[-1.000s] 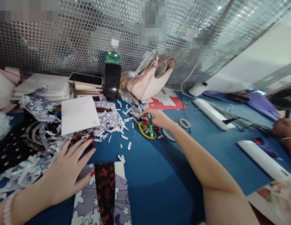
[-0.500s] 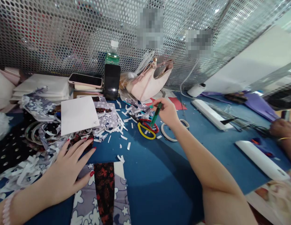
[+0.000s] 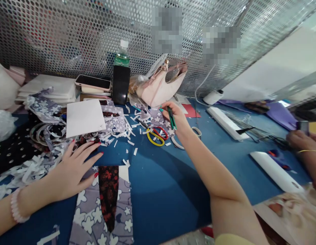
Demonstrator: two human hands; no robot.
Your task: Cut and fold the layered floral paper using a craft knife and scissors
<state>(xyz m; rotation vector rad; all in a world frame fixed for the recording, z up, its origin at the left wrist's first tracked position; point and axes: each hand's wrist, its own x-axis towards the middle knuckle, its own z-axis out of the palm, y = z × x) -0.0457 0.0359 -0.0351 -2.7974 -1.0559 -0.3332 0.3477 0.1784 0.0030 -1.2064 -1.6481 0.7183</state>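
My right hand (image 3: 176, 117) is closed round a slim green tool like a craft knife (image 3: 170, 117), held just above the blue table, beside yellow and red scissors (image 3: 155, 134) and a roll of tape (image 3: 192, 133). My left hand (image 3: 71, 168) lies open and flat, fingers spread, on the left edge of a purple flowered paper piece (image 3: 104, 212) with a dark red-flowered strip (image 3: 108, 192) down its middle. A white sheet (image 3: 84, 117) rests on patterned scraps above that hand.
Paper scraps (image 3: 28, 168) cover the left side. At the back stand a black box (image 3: 121, 84), a green bottle (image 3: 121, 56), a phone (image 3: 93, 82) and a pink bag (image 3: 160, 86). White bars (image 3: 225, 122) lie to the right, where another person's hand (image 3: 300, 141) works.
My right hand picked the green tool up from beside the scissors and lifted it, tilting it upright. My left hand stayed flat on the patterned paper.
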